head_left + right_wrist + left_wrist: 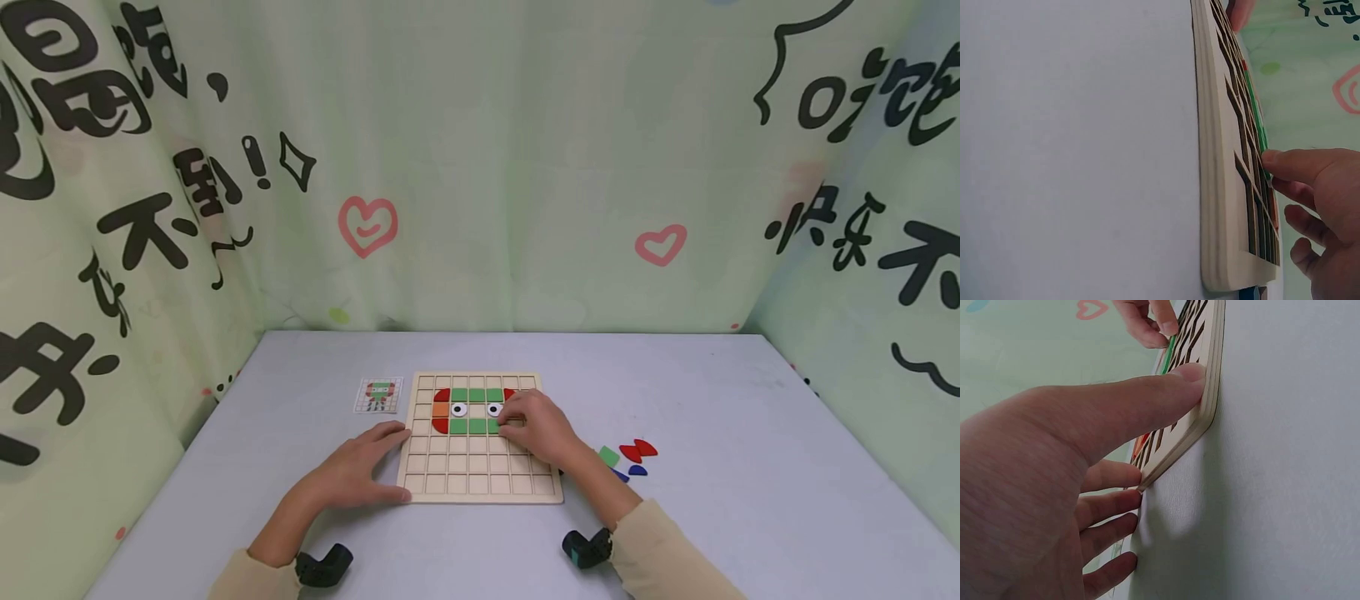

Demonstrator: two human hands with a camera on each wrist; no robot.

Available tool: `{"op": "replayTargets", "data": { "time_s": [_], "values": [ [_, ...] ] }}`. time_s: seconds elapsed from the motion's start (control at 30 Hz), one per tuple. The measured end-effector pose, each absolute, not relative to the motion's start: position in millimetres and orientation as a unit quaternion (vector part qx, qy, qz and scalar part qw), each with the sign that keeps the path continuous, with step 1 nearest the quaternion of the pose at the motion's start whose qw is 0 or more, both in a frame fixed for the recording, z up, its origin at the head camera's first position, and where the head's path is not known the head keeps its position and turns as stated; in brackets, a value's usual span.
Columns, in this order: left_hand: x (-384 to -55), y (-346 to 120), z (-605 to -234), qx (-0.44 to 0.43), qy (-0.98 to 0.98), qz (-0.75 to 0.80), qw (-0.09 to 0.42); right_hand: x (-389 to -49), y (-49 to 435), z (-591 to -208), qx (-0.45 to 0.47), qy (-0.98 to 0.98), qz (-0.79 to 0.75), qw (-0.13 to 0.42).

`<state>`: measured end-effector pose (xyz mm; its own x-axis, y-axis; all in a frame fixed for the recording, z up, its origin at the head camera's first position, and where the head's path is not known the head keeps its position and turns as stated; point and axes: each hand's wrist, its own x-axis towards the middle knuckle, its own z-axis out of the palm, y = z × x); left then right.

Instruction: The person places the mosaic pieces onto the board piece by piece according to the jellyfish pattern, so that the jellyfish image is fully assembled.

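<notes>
A square wooden grid board (477, 485) lies on the table. Green tiles (477, 426), two round eye tiles (459, 410), an orange tile (441, 410) and red curved pieces (441, 394) fill part of its upper rows. My left hand (360, 468) steadies the board's left side, its thumb (1172, 394) on the front corner and its extended fingers spread along the edge. Over the right end of the tile rows, my right hand (542, 427) has bent fingers; in the right wrist view its thumb (1285, 164) meets the green row. I cannot tell whether a piece is between its fingertips.
A small pattern card (378, 395) lies left of the board's top corner. Right of the right forearm are loose pieces: a green tile (608, 456), red pieces (643, 448) and blue pieces (637, 471). A printed curtain (510, 167) hangs behind the table (712, 467).
</notes>
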<state>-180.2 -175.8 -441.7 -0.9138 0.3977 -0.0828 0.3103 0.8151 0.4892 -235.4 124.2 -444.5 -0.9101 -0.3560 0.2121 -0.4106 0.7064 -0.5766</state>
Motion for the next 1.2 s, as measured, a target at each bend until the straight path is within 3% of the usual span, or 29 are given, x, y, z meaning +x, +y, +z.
{"op": "replayTargets", "data": {
  "time_s": [0.47, 1.2],
  "values": [
    [-181, -174, -439, 0.189, 0.948, 0.238, 0.089, -224, 161, -437, 0.124, -0.932, 0.339, 0.007],
    [-178, -176, -436, 0.201, 0.944, 0.244, 0.090, -203, 206, -443, 0.128, -0.944, 0.305, -0.018]
  ]
}}
